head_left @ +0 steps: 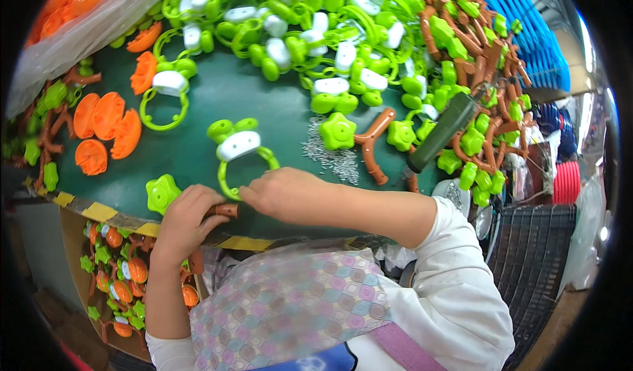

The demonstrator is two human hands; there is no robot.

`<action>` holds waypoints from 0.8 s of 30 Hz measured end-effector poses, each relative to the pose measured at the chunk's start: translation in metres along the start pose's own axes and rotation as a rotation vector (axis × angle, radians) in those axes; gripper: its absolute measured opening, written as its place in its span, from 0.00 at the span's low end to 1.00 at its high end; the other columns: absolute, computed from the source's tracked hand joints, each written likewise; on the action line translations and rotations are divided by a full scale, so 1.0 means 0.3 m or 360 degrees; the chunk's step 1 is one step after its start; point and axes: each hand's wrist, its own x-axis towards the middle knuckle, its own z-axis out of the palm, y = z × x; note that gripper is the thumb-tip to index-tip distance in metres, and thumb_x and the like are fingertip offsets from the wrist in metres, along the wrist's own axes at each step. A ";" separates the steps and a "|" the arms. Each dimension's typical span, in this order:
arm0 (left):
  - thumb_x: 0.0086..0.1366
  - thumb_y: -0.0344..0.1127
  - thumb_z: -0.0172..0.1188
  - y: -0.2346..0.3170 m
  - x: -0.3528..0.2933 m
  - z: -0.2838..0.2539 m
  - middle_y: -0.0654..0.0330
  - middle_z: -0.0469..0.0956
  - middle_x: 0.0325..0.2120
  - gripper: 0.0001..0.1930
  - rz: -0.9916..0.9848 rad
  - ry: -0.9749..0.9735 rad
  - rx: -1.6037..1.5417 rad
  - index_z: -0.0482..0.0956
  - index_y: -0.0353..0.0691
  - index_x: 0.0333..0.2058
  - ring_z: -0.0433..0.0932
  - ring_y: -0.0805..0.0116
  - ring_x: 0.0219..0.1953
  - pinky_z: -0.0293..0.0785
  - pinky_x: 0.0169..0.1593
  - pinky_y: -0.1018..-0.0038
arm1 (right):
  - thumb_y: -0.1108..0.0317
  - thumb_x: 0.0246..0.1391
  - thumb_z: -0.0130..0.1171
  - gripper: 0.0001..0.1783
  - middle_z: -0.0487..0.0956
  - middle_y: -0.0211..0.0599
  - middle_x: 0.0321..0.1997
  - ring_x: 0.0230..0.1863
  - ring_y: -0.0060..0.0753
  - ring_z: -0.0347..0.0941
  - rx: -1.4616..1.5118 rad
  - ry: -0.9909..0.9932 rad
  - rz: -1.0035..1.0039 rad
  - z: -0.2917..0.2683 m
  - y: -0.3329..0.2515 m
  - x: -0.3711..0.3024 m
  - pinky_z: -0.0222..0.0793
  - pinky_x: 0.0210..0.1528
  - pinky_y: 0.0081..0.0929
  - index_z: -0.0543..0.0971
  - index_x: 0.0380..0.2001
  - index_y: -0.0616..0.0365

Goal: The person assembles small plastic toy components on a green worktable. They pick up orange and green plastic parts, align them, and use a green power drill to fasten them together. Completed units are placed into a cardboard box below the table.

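At the near table edge, my left hand (186, 221) is closed around a brown branch-shaped plastic piece (227, 210), whose end shows past the thumb. A green star-shaped piece (162, 194) lies against that hand's far side; I cannot tell whether it is joined to the branch. My right hand (285, 194) is closed at the lower right of a green plastic ring (222, 175). What its fingertips pinch is hidden. The ring carries a white block (239, 145) and green rounded knobs (223, 131) at its far end.
Green-and-white ring parts (316, 41) are heaped at the back. Orange shells (109, 115) lie left. Small metal screws (333, 157), a brown forked branch (372, 143) and a dark green screwdriver (443, 134) lie right. A box of assembled toys (119, 279) stands below the table edge.
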 end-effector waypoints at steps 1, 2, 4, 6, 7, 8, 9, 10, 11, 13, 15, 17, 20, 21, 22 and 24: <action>0.50 0.27 0.72 0.009 0.004 -0.002 0.53 0.77 0.34 0.17 0.0014 0.0026 0.0007 0.77 0.37 0.38 0.78 0.51 0.37 0.75 0.40 0.61 | 0.71 0.53 0.55 0.09 0.80 0.45 0.29 0.31 0.52 0.80 0.0032 0.0084 -0.0067 0.022 0.005 0.007 0.77 0.36 0.46 0.71 0.36 0.63; 0.49 0.27 0.72 0.016 0.017 0.003 0.53 0.77 0.34 0.16 0.0027 0.0053 0.0014 0.78 0.37 0.38 0.79 0.51 0.36 0.75 0.40 0.61 | 0.71 0.53 0.55 0.09 0.80 0.46 0.29 0.31 0.53 0.79 0.0062 -0.0029 -0.0025 0.024 0.000 -0.004 0.76 0.36 0.47 0.71 0.36 0.63; 0.50 0.23 0.71 0.029 0.028 0.021 0.52 0.76 0.32 0.15 -0.0223 0.0257 0.0031 0.77 0.36 0.36 0.78 0.51 0.34 0.75 0.39 0.61 | 0.72 0.53 0.55 0.08 0.80 0.47 0.29 0.30 0.54 0.79 0.0145 -0.0258 0.0004 -0.007 -0.034 0.003 0.76 0.37 0.47 0.71 0.36 0.64; 0.50 0.22 0.71 0.027 0.041 0.051 0.52 0.76 0.31 0.15 -0.0319 0.0479 0.0027 0.76 0.34 0.35 0.78 0.50 0.33 0.75 0.38 0.60 | 0.71 0.54 0.54 0.08 0.79 0.47 0.27 0.33 0.54 0.79 0.0158 -0.0233 -0.0055 -0.003 -0.033 -0.012 0.75 0.41 0.46 0.71 0.35 0.64; 0.52 0.20 0.68 0.021 0.037 0.053 0.50 0.76 0.37 0.16 -0.0370 0.0388 0.0031 0.75 0.34 0.40 0.78 0.49 0.38 0.76 0.43 0.62 | 0.71 0.54 0.54 0.09 0.79 0.47 0.28 0.34 0.54 0.79 0.0134 -0.0159 -0.0083 0.011 -0.027 -0.025 0.76 0.45 0.46 0.71 0.36 0.64; 0.53 0.19 0.67 0.035 0.048 0.053 0.50 0.75 0.41 0.17 -0.0341 0.0412 -0.0041 0.75 0.35 0.41 0.77 0.49 0.41 0.75 0.46 0.62 | 0.71 0.55 0.54 0.09 0.78 0.46 0.28 0.36 0.54 0.79 0.0109 -0.0086 -0.0112 0.025 -0.020 -0.039 0.76 0.48 0.46 0.71 0.37 0.65; 0.54 0.18 0.65 0.056 0.061 0.048 0.50 0.75 0.44 0.18 -0.0316 0.0437 -0.0111 0.74 0.35 0.43 0.77 0.49 0.45 0.75 0.50 0.62 | 0.71 0.55 0.53 0.09 0.78 0.47 0.30 0.37 0.54 0.79 0.0111 -0.0016 -0.0109 0.041 -0.012 -0.048 0.75 0.52 0.46 0.71 0.38 0.65; 0.55 0.17 0.64 0.070 0.069 0.045 0.50 0.74 0.47 0.19 -0.0290 0.0461 -0.0182 0.73 0.36 0.45 0.76 0.49 0.48 0.74 0.53 0.62 | 0.71 0.56 0.53 0.10 0.78 0.47 0.32 0.39 0.54 0.78 0.0113 0.0054 -0.0107 0.056 -0.003 -0.059 0.74 0.56 0.46 0.72 0.39 0.65; 0.54 0.18 0.63 0.074 0.063 0.047 0.51 0.70 0.54 0.23 -0.0158 0.0493 -0.0091 0.72 0.37 0.50 0.70 0.48 0.57 0.67 0.62 0.58 | 0.71 0.56 0.52 0.11 0.78 0.48 0.34 0.41 0.53 0.78 0.0114 0.0125 -0.0105 0.068 0.006 -0.072 0.73 0.60 0.46 0.72 0.41 0.66; 0.49 0.25 0.68 0.083 0.059 0.043 0.53 0.74 0.50 0.26 0.0178 0.0202 0.0017 0.74 0.41 0.49 0.70 0.49 0.56 0.65 0.61 0.54 | 0.71 0.57 0.52 0.14 0.77 0.48 0.39 0.46 0.53 0.77 0.0162 0.0314 -0.0195 0.081 0.024 -0.091 0.68 0.67 0.46 0.72 0.45 0.65; 0.48 0.31 0.71 0.123 0.067 0.092 0.59 0.76 0.40 0.21 0.0371 0.0126 0.0233 0.77 0.43 0.42 0.73 0.54 0.49 0.67 0.56 0.57 | 0.70 0.57 0.54 0.18 0.75 0.47 0.44 0.54 0.52 0.75 0.0078 0.0465 -0.0323 0.053 0.024 -0.117 0.71 0.64 0.46 0.73 0.50 0.63; 0.48 0.33 0.72 0.067 0.057 0.125 0.61 0.76 0.37 0.17 0.0454 0.0043 0.0458 0.78 0.43 0.37 0.74 0.57 0.45 0.67 0.55 0.58 | 0.71 0.54 0.54 0.14 0.74 0.43 0.40 0.45 0.50 0.74 0.0210 0.0647 -0.0304 -0.009 0.033 -0.183 0.74 0.53 0.42 0.73 0.45 0.61; 0.48 0.33 0.72 0.076 0.074 0.111 0.64 0.74 0.32 0.12 0.0472 0.0033 0.0574 0.80 0.44 0.31 0.75 0.62 0.41 0.67 0.53 0.59 | 0.71 0.46 0.60 0.11 0.75 0.40 0.43 0.48 0.45 0.74 -0.0349 0.0474 -0.0008 -0.139 0.159 -0.377 0.73 0.50 0.39 0.77 0.37 0.56; 0.47 0.33 0.72 0.079 0.073 0.101 0.64 0.74 0.32 0.12 0.0445 0.0006 0.0568 0.80 0.44 0.32 0.75 0.62 0.41 0.67 0.53 0.58 | 0.72 0.45 0.60 0.12 0.76 0.41 0.49 0.57 0.47 0.72 -0.0484 0.0233 0.0179 -0.172 0.198 -0.440 0.71 0.57 0.40 0.79 0.37 0.57; 0.47 0.32 0.72 0.080 0.078 0.094 0.64 0.75 0.32 0.13 0.0428 -0.0023 0.0553 0.80 0.45 0.32 0.75 0.61 0.41 0.66 0.53 0.58 | 0.71 0.46 0.60 0.12 0.74 0.41 0.54 0.60 0.47 0.69 -0.0525 0.0147 0.0325 -0.201 0.209 -0.480 0.70 0.58 0.39 0.80 0.37 0.57; 0.47 0.34 0.72 0.098 0.095 0.102 0.63 0.73 0.31 0.13 0.0468 0.0021 0.0594 0.80 0.44 0.32 0.74 0.61 0.39 0.69 0.49 0.62 | 0.71 0.48 0.59 0.13 0.70 0.42 0.62 0.61 0.48 0.69 -0.0631 0.0106 0.0413 -0.202 0.251 -0.519 0.68 0.61 0.40 0.81 0.39 0.56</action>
